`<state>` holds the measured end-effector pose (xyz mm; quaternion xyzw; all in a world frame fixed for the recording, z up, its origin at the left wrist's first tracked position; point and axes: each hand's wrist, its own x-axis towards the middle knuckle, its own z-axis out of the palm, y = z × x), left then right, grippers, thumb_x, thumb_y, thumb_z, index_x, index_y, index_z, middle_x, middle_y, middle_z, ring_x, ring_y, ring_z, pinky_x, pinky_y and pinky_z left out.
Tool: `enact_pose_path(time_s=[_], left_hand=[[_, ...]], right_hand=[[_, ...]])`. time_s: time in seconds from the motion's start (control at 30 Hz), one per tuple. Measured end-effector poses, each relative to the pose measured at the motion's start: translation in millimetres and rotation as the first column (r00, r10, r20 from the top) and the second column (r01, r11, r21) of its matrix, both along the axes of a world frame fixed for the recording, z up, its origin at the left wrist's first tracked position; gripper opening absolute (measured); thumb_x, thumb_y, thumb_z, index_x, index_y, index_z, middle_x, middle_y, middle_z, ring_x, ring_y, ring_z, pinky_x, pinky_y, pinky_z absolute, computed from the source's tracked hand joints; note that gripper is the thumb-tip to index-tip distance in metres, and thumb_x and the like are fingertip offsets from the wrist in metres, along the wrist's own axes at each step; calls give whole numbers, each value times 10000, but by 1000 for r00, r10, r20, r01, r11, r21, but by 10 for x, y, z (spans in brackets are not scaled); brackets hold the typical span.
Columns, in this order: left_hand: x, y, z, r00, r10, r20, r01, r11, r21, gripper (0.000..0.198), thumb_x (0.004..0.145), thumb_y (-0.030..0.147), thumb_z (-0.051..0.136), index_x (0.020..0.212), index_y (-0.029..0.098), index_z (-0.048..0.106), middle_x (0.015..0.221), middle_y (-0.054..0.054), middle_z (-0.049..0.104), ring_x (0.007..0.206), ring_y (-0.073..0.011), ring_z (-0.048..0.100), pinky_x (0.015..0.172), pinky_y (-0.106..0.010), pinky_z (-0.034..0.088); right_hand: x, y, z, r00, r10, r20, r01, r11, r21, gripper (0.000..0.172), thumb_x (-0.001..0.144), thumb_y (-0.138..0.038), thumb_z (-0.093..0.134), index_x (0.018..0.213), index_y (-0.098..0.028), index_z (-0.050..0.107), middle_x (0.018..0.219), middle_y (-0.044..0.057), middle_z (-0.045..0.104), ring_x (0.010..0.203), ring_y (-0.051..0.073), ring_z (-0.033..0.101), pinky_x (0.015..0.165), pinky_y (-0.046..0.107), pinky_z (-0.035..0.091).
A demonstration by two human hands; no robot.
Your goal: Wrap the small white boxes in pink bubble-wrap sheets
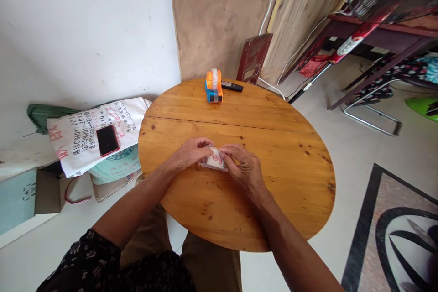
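A small white packet with pink print point(215, 159) is held low over the near middle of the round wooden table point(294, 159). Its wrapping looks clear and shiny, but the contents cannot be made out. My left hand point(195, 153) grips its left side, with the thumb across the top. On the right edge, my right hand point(244, 164) pinches it between thumb and fingers. The fingers of both hands partly cover the packet.
Toward the table's far edge stands an orange and blue tape dispenser point(214, 86), beside a black remote-like object point(232, 86). On the left, a phone point(107, 140) lies on a printed white sack point(82, 146). A dark red chair point(255, 57) stands behind the table.
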<state>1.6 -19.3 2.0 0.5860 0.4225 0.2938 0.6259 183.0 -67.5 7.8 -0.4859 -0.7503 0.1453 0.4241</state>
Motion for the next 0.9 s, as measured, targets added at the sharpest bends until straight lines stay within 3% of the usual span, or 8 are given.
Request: enact_pose_path(time_s=[0.47,0.9], left_hand=[[-1,7,-17,1000,-1,5,1,1000,9,184,760,273,608,877,136,646,549,50,538,447,-67,492,436,-183,417],[6,5,8,1000,10,-15,-10,1000,12,131,794,225,574,868,134,632,539,54,532,424,-63,482,424,-178,415]], right_hand=[[20,22,-94,992,-76,99,65,992,109,224,910,-274,552,946,-277,773,1050,78,736,950,216,694,816,346,561],[3,-16,-79,982,-85,169,54,983,177,181,903,-261,574,905,-252,754,1003,98,739,904,230,691,788,365,546]])
